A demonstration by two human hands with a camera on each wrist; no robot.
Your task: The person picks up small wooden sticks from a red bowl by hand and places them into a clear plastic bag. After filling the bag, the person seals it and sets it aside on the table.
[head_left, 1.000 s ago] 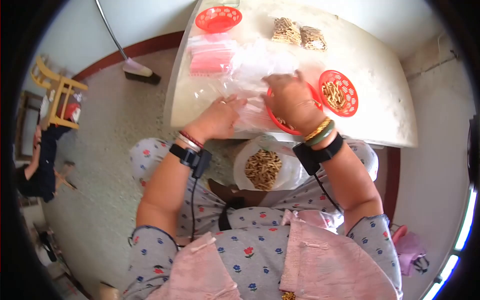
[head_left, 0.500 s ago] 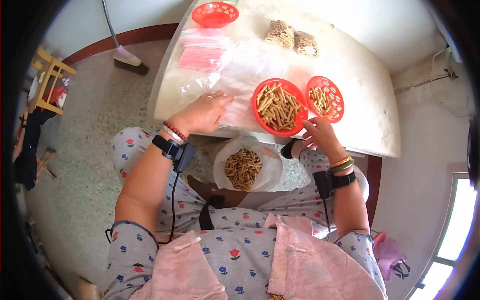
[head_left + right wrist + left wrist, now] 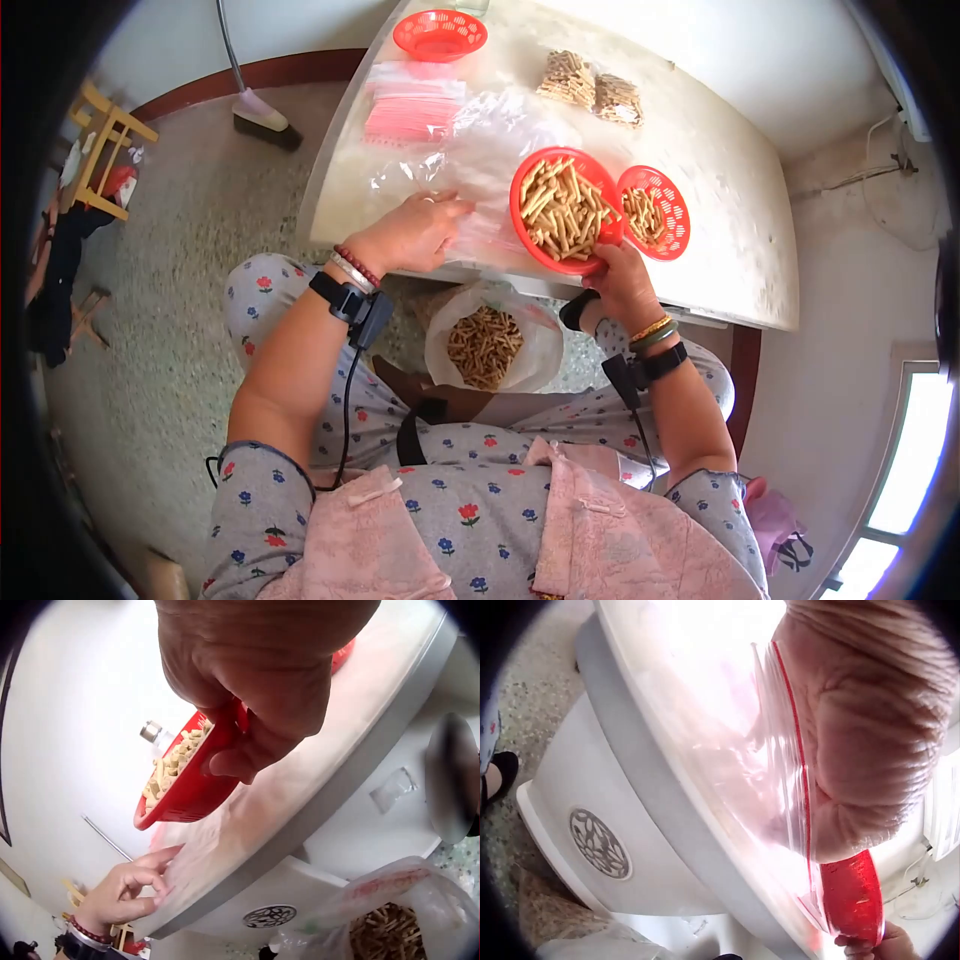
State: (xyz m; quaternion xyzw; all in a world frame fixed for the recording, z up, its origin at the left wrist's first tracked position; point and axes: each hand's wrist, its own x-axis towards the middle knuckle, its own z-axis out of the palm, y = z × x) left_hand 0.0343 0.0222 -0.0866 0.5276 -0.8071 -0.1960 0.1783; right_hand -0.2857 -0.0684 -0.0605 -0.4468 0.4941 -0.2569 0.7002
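Observation:
My left hand (image 3: 415,232) holds the mouth of a clear zip bag (image 3: 739,761) at the table's front edge; the bag's red zip line (image 3: 800,750) runs along the palm in the left wrist view. My right hand (image 3: 628,287) grips a red plastic basket (image 3: 191,796) by its near right rim, thumb against the outer wall. Short tan sticks (image 3: 562,212) fill this basket, which tilts toward the left hand in the right wrist view. The left fingertips are partly hidden by the bag in the left wrist view.
Beside the held basket stands a smaller red basket (image 3: 682,222) with some sticks. Two filled bags (image 3: 567,79) lie farther back, near flat pink-edged bags (image 3: 410,118) and another red basket (image 3: 440,55). Below the table edge, a plastic sack (image 3: 542,352) of sticks stands between the knees.
My right hand has gone from over the basket to its near right side and now grips the rim, tilting the basket. The left hand has stayed by the bag.

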